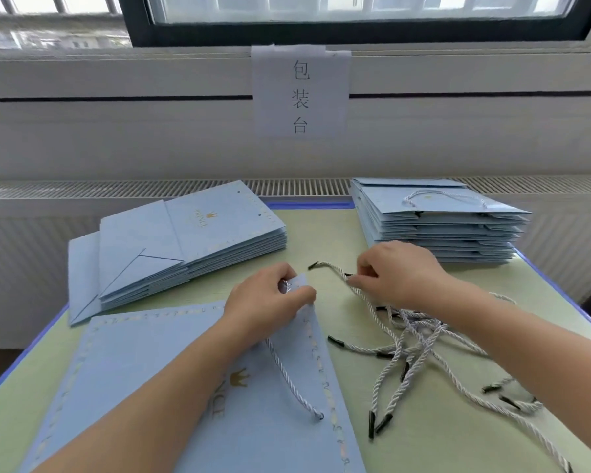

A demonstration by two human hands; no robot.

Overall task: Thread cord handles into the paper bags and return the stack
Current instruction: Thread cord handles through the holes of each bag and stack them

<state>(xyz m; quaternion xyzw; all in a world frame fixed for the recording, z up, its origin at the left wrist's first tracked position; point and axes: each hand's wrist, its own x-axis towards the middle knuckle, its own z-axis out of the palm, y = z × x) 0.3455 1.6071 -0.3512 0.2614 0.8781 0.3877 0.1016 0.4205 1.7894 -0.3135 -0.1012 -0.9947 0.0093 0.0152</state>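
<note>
A flat pale-blue paper bag with a gold crown print and dotted gold border (pixel 171 377) lies on the pale green table with a blue rim (pixel 325 268), nearest the viewer. The left hand (pixel 268 302) rests on this bag's far right corner, its fingers curled and pinching a white twisted cord handle (pixel 287 373) at the bag's edge; that cord runs back along the bag's right side to a punched hole near the border, where its other end sits. To the right of the bag, the right hand (pixel 398 273) is raised just above the table, thumb and fingers pinched on a loose white twisted cord with a black tip (pixel 333 273), whose free end arches toward the left hand. Right of the bag and under the right forearm lies a tangled heap of white twisted cords with black tips (pixel 420 346). Beyond the bag to the left stands a slanted stack of flat pale-blue paper bags without handles (pixel 185 240). Beyond the bag to the right stands a taller stack of pale-blue bags (pixel 440 230), the top one showing a white cord handle. Beyond the table, a white paper sign with three printed characters (pixel 301 93) hangs below the window.
</note>
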